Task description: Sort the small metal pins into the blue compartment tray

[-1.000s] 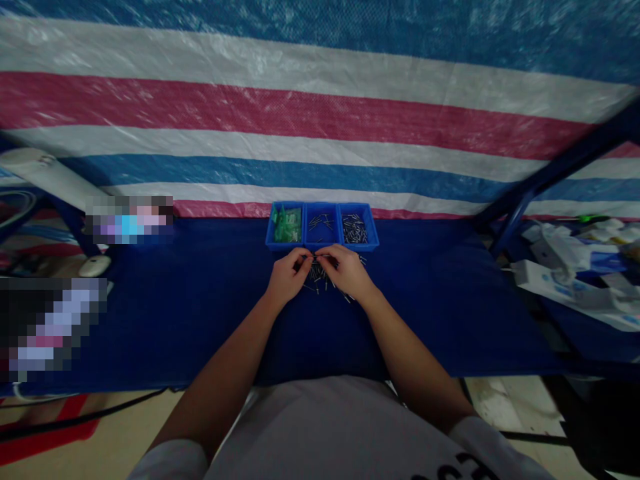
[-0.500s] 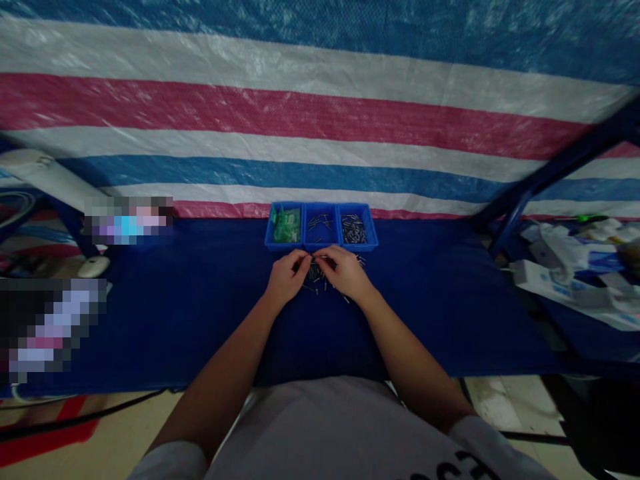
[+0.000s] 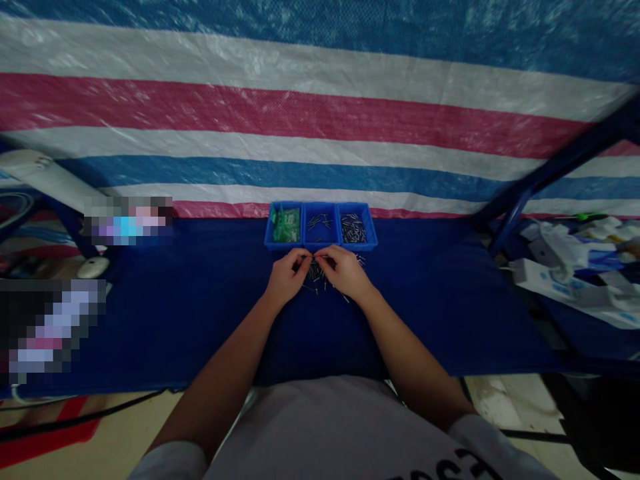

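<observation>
My left hand (image 3: 289, 275) and my right hand (image 3: 344, 271) meet fingertip to fingertip just in front of three joined blue bins. Both are closed in a pinch; what sits between the fingers is too small and dark to name. Under them lies a pile of thin metal screw-like pieces (image 3: 316, 272), partly covered by my hands. The left bin (image 3: 269, 245) holds green and clear plastic packets (image 3: 287, 225). A few thin pieces (image 3: 320, 220) lie in the middle bin (image 3: 321, 245). Many dark metal pieces (image 3: 353, 229) fill the right bin (image 3: 373, 244).
A blue cloth (image 3: 190, 300) covers the table. Behind it hangs a striped tarp (image 3: 320, 113). White boxes (image 3: 560, 283) and plastic wrapping lie at the right, beside a blue frame post (image 3: 515, 217). At the left are a white arm-like fixture (image 3: 50, 177) and blurred-out screens (image 3: 55, 327).
Both hands stay almost in the same place, with only a slight shift of the fingertips. The bins and the pile look the same.
</observation>
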A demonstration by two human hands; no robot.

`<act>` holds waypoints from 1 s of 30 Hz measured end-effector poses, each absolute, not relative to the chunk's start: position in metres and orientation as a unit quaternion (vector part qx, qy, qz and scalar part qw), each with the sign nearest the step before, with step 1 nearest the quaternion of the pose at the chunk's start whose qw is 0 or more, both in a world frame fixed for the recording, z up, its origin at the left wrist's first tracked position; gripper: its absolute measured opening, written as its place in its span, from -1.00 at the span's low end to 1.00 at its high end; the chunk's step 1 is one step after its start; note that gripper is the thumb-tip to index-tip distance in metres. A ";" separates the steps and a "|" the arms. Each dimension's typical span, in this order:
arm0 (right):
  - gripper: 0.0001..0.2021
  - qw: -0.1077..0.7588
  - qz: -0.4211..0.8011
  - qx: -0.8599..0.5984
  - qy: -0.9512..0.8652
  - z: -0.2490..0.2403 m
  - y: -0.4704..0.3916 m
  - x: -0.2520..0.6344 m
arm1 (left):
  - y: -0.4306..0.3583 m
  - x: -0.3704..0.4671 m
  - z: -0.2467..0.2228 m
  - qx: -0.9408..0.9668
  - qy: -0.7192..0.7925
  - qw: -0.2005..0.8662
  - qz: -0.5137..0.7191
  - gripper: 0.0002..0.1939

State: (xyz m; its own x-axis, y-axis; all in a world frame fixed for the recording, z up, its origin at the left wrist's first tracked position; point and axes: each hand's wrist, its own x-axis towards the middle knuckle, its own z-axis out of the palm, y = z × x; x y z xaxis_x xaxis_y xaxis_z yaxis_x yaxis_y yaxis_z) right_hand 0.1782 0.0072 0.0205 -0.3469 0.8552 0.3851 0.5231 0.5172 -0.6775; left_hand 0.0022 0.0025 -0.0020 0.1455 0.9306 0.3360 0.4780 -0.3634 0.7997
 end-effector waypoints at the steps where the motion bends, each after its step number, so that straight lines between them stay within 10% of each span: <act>1: -0.85 0.368 0.225 -0.435 -0.790 0.021 0.007 0.178 | 0.002 0.002 -0.002 0.707 0.501 0.268 0.421 -0.85; 30: -0.84 0.364 0.211 -0.430 -0.799 0.021 0.006 0.174 | 0.002 0.001 -0.006 0.702 0.492 0.282 0.431 -0.84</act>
State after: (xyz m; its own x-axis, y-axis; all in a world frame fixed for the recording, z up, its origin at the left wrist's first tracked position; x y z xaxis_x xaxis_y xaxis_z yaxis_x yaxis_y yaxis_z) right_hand 0.1745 0.0061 0.0213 -0.3650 0.8410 0.3994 0.5336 0.5406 -0.6504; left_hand 0.0012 0.0024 -0.0059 0.1441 0.9338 0.3274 0.4486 -0.3565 0.8196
